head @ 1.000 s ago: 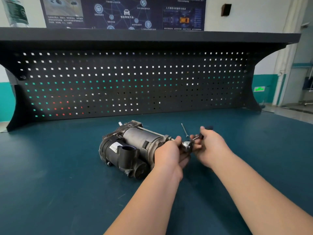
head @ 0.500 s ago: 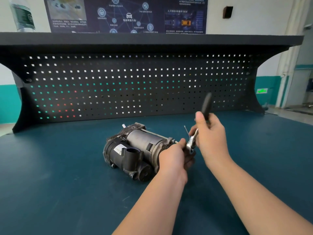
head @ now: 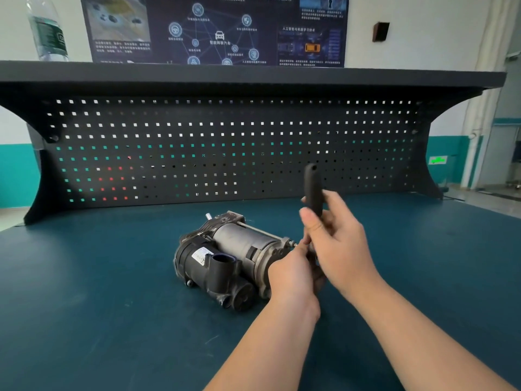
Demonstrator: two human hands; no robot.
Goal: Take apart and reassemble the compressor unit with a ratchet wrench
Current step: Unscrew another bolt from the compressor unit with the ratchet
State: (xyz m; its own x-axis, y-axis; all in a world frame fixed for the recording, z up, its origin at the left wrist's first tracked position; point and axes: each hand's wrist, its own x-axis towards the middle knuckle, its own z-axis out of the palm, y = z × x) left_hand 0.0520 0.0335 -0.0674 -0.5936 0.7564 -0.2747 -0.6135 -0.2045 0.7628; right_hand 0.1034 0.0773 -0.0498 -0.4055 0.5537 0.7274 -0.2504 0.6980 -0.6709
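Note:
The compressor unit (head: 225, 258), black and grey metal, lies on its side on the blue-green bench mat (head: 98, 292). My right hand (head: 338, 246) grips the black handle of the ratchet wrench (head: 312, 187), which stands nearly upright at the unit's right end. The wrench head is hidden behind my hands. My left hand (head: 293, 275) curls around the wrench head at the unit's right end face, close to a bolt end that sticks out there.
A black pegboard back panel (head: 225, 148) with a shelf on top closes off the far side of the bench. A clear plastic bottle (head: 48, 32) stands on the shelf at the left. A poster hangs on the wall behind.
The wrench handle has swung from pointing right and low to nearly upright, carried by my right hand. My left hand has stayed at the unit's right end.

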